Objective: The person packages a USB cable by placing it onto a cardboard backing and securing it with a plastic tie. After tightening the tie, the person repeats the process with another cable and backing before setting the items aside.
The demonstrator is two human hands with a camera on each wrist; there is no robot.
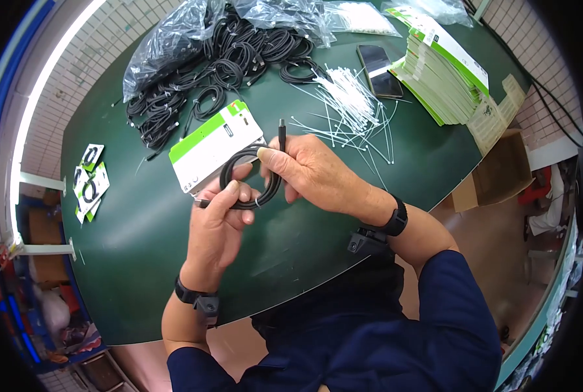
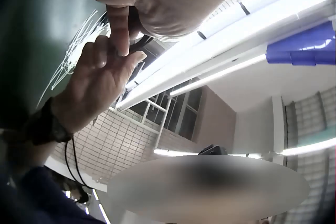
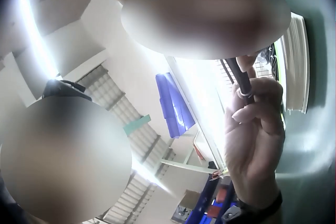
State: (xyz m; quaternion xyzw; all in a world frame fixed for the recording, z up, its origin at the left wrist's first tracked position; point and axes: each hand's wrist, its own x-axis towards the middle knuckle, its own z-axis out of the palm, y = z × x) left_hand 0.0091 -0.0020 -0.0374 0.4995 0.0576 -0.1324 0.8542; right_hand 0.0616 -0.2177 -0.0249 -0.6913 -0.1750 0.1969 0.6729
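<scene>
Near the centre of the frame, the left hand (image 1: 214, 222) and right hand (image 1: 317, 171) both grip a coil of black cable (image 1: 273, 189) over the counter (image 1: 135, 268). A pale tie (image 1: 257, 202) circles its lower edge. This seems a tidying step; the next move likely calls for keeping the loops together while settling the upright plug (image 1: 282, 125).

A strip light (image 1: 40, 77) glares along the head view's left — its fisheye edges bend and blacken — while both wrist views look hazy, with blown-out tubes (image 2: 218, 76) and smeared oval patches (image 3: 65, 158).
</scene>
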